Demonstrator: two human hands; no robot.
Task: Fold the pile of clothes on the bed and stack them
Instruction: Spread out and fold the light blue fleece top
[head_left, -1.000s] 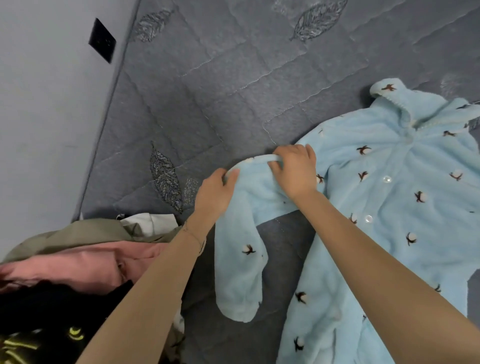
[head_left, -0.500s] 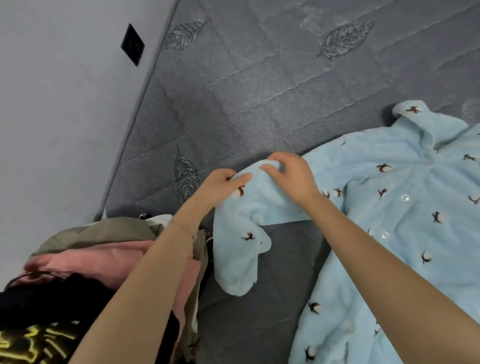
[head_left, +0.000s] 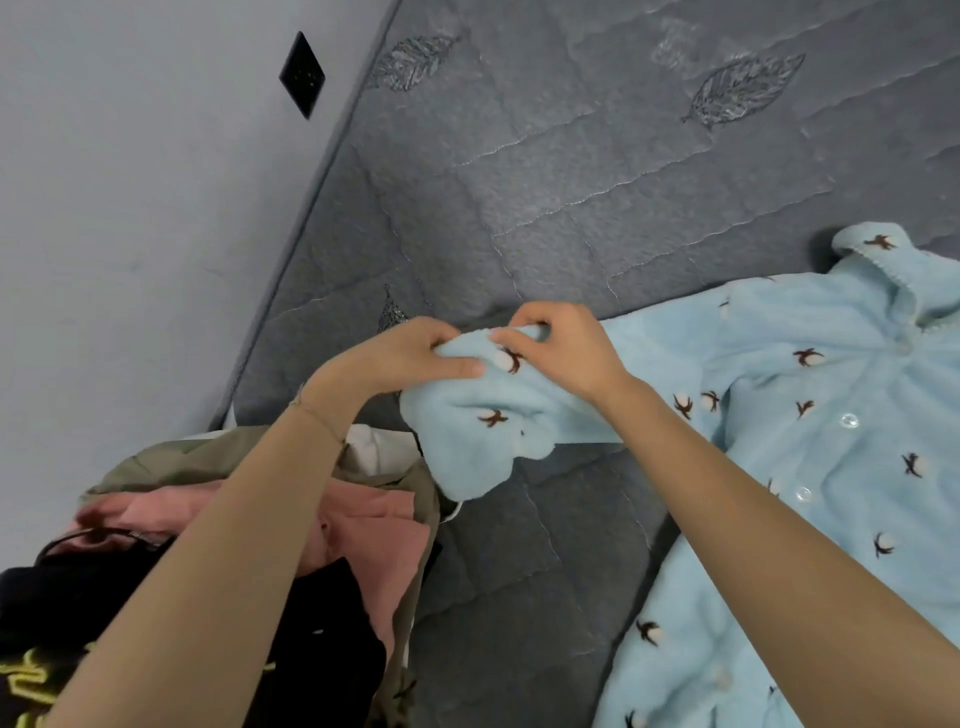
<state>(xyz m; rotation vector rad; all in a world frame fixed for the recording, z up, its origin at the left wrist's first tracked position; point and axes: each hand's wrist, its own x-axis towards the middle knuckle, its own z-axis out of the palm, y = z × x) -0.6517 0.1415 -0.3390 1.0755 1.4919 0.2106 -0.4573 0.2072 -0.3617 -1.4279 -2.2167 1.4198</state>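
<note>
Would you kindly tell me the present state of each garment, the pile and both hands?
light blue fleece top: lying spread on the mattress, unfolded.
sleeve: bunched up and lifted, held by both hands.
left hand: grips the sleeve near its top.
right hand: pinches the sleeve near its top.
pile of clothes: heaped and unfolded, by the mattress edge.

No words, numbers or brand names can be read. At about 8 o'clock, the black garment (head_left: 67, 608) in the clothes pile carries a yellow-green print (head_left: 28, 680) whose strokes may be lettering, but it is cut off by the frame edge and illegible. The pale blue fleece top (head_left: 831, 415) at 3 o'clock bears only small brown-and-white sprig motifs. The black wall plate (head_left: 302, 74) at 11 o'clock shows no legible marking.
</note>
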